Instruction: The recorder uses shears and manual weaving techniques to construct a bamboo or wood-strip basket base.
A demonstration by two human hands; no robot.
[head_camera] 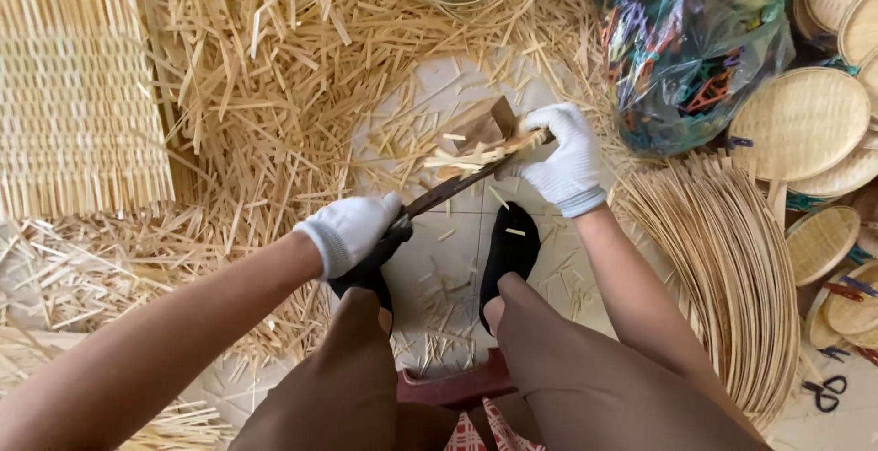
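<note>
My left hand (pixel 349 230), in a white glove, grips the dark handle of a long blade (pixel 448 190) that points up and to the right. My right hand (pixel 565 156), also gloved, is closed on a small bundle of pale bamboo strips (pixel 480 147) with a flat wooden piece (pixel 505 117) behind it. The blade's end lies against the underside of the bundle. Both hands hang over the tiled floor (pixel 439 259), just beyond my feet in black socks (pixel 512 245).
Cut bamboo slivers (pixel 265 76) cover the floor to the left and back. A woven mat (pixel 78 99) lies far left. Long curved strips (pixel 732 268) are stacked at right, with round woven trays (pixel 800 122), a plastic bag of coloured clips (pixel 690 44) and scissors (pixel 828 394).
</note>
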